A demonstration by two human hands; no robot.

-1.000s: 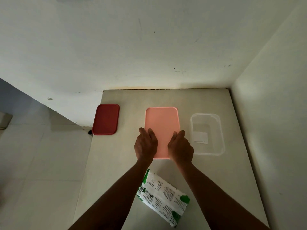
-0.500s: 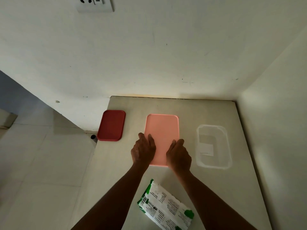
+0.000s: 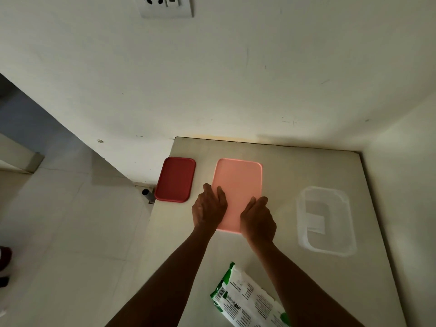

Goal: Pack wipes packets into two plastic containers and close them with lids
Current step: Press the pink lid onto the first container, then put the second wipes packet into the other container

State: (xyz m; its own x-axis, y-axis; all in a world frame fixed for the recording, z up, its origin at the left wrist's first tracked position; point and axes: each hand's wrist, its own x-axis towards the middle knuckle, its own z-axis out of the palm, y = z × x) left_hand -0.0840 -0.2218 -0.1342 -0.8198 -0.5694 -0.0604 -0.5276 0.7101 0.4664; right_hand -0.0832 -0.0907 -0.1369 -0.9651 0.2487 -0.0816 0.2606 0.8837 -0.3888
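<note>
A pink lid (image 3: 239, 185) lies flat in the middle of the table, apparently on a container that it hides. My left hand (image 3: 208, 207) presses its near left edge and my right hand (image 3: 258, 219) presses its near right corner, fingers flat. To the right stands a clear plastic container (image 3: 326, 219), uncovered, with a white label inside. A dark red lid (image 3: 175, 179) lies at the table's left edge. One white and green wipes packet (image 3: 245, 300) lies near the front edge, between my forearms.
The table (image 3: 306, 166) fits into a corner, with walls behind it and to the right. Its left edge drops to a tiled floor. A wall socket (image 3: 166, 5) is high on the back wall.
The camera has tilted up, so everything sits lower in view and the wall socket shows. My hands stay pressed on the pink lid's near end.
</note>
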